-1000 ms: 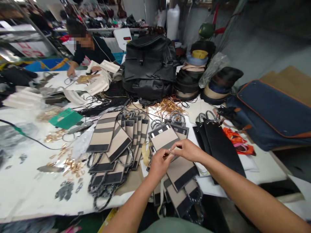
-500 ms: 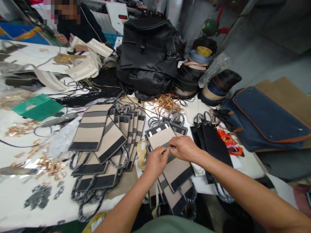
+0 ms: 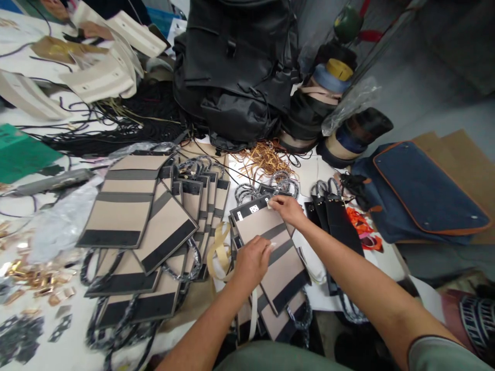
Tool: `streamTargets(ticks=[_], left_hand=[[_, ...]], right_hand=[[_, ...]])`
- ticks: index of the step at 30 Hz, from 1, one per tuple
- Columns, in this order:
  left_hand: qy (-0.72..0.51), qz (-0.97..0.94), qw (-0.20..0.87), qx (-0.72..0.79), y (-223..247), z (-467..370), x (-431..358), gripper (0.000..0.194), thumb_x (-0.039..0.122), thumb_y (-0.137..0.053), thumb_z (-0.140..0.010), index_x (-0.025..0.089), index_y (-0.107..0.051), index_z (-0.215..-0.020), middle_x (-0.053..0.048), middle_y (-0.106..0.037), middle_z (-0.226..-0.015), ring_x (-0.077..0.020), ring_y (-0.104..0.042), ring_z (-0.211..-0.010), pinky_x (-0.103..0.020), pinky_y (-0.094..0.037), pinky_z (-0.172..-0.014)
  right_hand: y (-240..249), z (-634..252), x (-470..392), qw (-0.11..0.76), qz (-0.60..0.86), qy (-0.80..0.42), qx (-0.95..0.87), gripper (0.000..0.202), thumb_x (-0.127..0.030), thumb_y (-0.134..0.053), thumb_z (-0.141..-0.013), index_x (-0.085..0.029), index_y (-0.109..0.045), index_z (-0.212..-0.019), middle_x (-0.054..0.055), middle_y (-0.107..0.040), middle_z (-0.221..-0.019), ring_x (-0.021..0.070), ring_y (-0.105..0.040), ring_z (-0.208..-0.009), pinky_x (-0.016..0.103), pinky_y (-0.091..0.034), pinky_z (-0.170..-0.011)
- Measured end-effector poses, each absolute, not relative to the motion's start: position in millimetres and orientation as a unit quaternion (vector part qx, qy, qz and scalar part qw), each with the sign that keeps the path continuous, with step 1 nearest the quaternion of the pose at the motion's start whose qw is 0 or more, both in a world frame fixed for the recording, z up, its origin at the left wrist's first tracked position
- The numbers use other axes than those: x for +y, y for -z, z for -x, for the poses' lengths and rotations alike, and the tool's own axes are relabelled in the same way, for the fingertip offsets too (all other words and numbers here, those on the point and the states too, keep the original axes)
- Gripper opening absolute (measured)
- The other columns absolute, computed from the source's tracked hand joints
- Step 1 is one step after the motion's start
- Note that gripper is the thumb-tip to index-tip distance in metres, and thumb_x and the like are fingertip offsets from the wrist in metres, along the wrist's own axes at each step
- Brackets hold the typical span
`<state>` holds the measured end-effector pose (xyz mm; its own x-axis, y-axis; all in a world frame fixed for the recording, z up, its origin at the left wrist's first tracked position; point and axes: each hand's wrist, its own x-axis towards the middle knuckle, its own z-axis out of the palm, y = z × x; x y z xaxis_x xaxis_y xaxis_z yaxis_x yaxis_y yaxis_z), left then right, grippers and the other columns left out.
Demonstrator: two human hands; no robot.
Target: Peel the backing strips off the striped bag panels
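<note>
A striped beige, grey and black bag panel (image 3: pixel 284 268) lies in front of me on a pile of similar panels. Along its black top band are small white patches (image 3: pixel 253 208). My right hand (image 3: pixel 288 208) is closed in a pinch at the band's right end, beside one patch; what its fingertips hold, if anything, is too small to make out. Lower down, over the panel's left side, my left hand (image 3: pixel 251 260) is closed with a small white piece (image 3: pixel 273 246) at its fingertips. A beige tape strip (image 3: pixel 221 252) curls left of the panel.
More striped panels with wrapped handles (image 3: pixel 124 206) are stacked at left. Behind stand a black backpack (image 3: pixel 235 67) and tape rolls (image 3: pixel 348 136). Black pieces with handles (image 3: pixel 344 226) and a navy bag (image 3: pixel 429 190) lie right. Gold metal parts (image 3: pixel 38 278) are scattered left; another person's hand shows upper left.
My hands have moved apart: the right went up to the panel's top band, the left stayed lower. A small white piece now shows at my left fingertips. The view has shifted closer.
</note>
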<state>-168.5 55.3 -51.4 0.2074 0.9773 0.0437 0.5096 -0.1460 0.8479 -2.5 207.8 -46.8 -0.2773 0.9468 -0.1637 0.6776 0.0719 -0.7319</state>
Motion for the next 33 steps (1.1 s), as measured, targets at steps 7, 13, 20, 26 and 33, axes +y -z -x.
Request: streamTargets(ticks=[7,13,20,26,33], left_hand=[[-0.338,-0.574,0.433,0.608,99.9,180.2,57.6,0.017,0.029,-0.050,-0.092,0.021,-0.060,-0.082,-0.001,-0.058,-0.079,-0.0156,-0.057,-0.075,-0.027,-0.043,-0.070],[-0.346,-0.555,0.451,0.608,106.3,180.2,58.7,0.007,0.022,-0.056,-0.085,0.020,-0.062,-0.086,-0.001,-0.060,-0.084,-0.0155,-0.059,-0.078,-0.027,-0.045,-0.073],[-0.411,-0.463,0.545,0.566,106.1,177.7,57.8,0.020,0.019,-0.062,-0.078,0.018,-0.067,-0.097,-0.006,-0.071,-0.093,-0.0193,-0.066,-0.088,-0.032,-0.052,-0.082],[-0.421,-0.413,0.566,0.576,75.5,175.8,54.2,0.050,0.026,-0.069,-0.075,0.013,-0.062,-0.122,-0.003,-0.070,-0.078,-0.0159,-0.063,-0.066,-0.027,-0.051,-0.063],[-0.391,-0.493,0.508,0.589,48.6,172.6,51.7,0.019,0.030,-0.065,-0.078,0.017,-0.072,-0.089,-0.003,-0.072,-0.076,-0.0159,-0.062,-0.065,-0.025,-0.045,-0.060]], right_hand=[[85.7,9.4,215.3,0.156,0.616,-0.216,-0.742,0.021,-0.035,-0.055,-0.089,-0.024,-0.072,-0.088,0.003,-0.068,-0.091,0.0173,-0.061,-0.084,0.027,-0.042,-0.076],[94.7,12.4,206.8,0.184,0.652,-0.177,-0.714,0.030,-0.036,-0.056,-0.089,-0.025,-0.064,-0.115,0.001,-0.067,-0.093,0.0170,-0.060,-0.083,0.027,-0.042,-0.075],[81.2,12.0,213.7,0.205,0.668,-0.187,-0.690,0.026,-0.031,-0.049,-0.091,-0.019,-0.069,-0.103,0.007,-0.065,-0.100,0.0191,-0.059,-0.089,0.031,-0.043,-0.082],[34.2,12.6,162.0,0.216,0.497,-0.411,-0.733,0.033,-0.040,-0.063,-0.085,-0.018,-0.069,-0.110,0.006,-0.067,-0.098,0.0152,-0.060,-0.080,0.027,-0.047,-0.075],[-13.8,13.5,124.9,0.058,0.429,-0.279,-0.857,0.010,-0.025,-0.064,-0.083,-0.021,-0.072,-0.084,0.003,-0.069,-0.087,0.0153,-0.061,-0.080,0.026,-0.039,-0.073]])
